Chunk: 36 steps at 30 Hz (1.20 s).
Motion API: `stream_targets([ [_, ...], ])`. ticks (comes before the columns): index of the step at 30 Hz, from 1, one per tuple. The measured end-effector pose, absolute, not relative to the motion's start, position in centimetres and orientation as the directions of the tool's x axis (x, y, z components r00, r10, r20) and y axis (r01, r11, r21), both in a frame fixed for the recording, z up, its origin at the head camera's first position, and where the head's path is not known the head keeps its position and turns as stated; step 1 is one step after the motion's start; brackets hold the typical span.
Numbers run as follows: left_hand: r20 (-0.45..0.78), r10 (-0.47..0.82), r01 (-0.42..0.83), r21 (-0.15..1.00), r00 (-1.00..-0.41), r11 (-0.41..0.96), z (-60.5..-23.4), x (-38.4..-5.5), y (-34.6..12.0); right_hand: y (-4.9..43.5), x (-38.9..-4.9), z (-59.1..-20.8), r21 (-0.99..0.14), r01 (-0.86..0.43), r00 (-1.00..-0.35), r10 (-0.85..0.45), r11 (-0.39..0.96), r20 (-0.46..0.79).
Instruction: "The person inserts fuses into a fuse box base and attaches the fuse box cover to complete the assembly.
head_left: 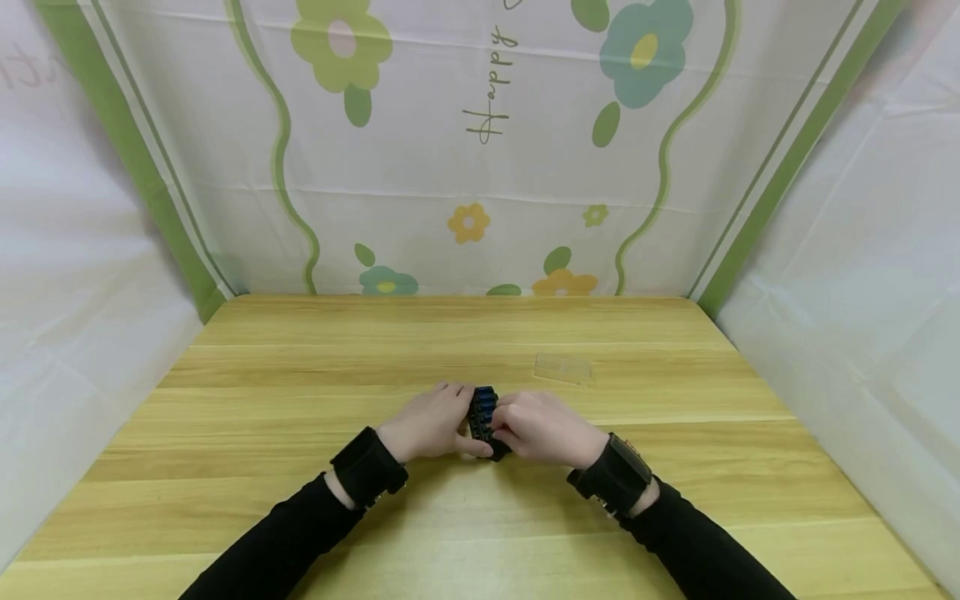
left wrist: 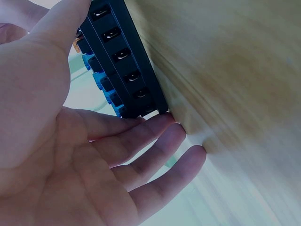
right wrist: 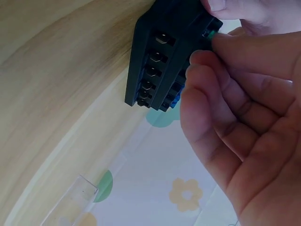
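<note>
A black terminal block (head_left: pixel 482 412) stands on the table between the two hands, with metal contacts in a row of slots along its side. Blue pieces (left wrist: pixel 99 80) line its top, and a bit of orange shows near one end. My left hand (head_left: pixel 435 421) holds the block steady, thumb at the near end and fingertips at the far end. Over the block's near part, my right hand (head_left: pixel 543 427) has curled fingers, its thumb and forefinger pinching at a small green piece (right wrist: pixel 211 34). The fingers mostly hide that piece.
A clear plastic strip (head_left: pixel 563 367) lies flat on the wooden table (head_left: pixel 300 358), behind and right of the block. Patterned cloth (head_left: pixel 420 167) hangs along the table's back edge, and white cloth stands at both sides.
</note>
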<state>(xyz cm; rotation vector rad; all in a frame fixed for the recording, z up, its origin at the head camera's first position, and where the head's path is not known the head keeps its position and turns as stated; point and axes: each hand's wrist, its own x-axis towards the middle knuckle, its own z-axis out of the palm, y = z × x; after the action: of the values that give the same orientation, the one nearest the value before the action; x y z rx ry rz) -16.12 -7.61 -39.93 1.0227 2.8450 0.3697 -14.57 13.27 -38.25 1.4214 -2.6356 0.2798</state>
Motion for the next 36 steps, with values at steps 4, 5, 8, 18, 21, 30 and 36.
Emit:
stream_targets([
  [4, -0.011, 0.636, 0.611, 0.263, -0.772, 0.746, -39.91, -16.09, -7.61, 13.24, -14.64, -38.44, -0.089, -0.842, -0.537, -0.816, 0.532, 0.213],
  [5, -0.013, 0.635, 0.61, 0.264, -0.773, 0.747, -39.91, -16.08, -7.62, 13.21, -14.64, -38.47, -0.088, -0.843, -0.537, -0.816, 0.531, 0.214],
  [8, -0.014, 0.634, 0.609, 0.264, -0.773, 0.748, -39.88, -16.08, -7.59, 13.18, -14.63, -38.51, -0.09, -0.843, -0.536, -0.816, 0.531, 0.216],
  [18, -0.013, 0.633, 0.607, 0.267, -0.774, 0.748, -39.95, -15.96, -7.58, 13.0, -14.55, -38.46, -0.102, -0.843, -0.537, -0.817, 0.528, 0.209],
  [21, -0.009, 0.633, 0.608, 0.268, -0.774, 0.747, -39.93, -15.98, -7.47, 12.95, -14.62, -38.56, -0.113, -0.844, -0.536, -0.817, 0.525, 0.21],
  [30, -0.011, 0.633, 0.611, 0.252, -0.774, 0.751, -39.95, -16.05, -7.37, 12.84, -15.02, -38.74, -0.168, -0.851, -0.525, -0.82, 0.498, 0.229],
  [36, -0.008, 0.633, 0.61, 0.258, -0.774, 0.749, -40.06, -16.06, -7.45, 12.84, -15.26, -38.76, -0.204, -0.852, -0.52, -0.821, 0.482, 0.234],
])
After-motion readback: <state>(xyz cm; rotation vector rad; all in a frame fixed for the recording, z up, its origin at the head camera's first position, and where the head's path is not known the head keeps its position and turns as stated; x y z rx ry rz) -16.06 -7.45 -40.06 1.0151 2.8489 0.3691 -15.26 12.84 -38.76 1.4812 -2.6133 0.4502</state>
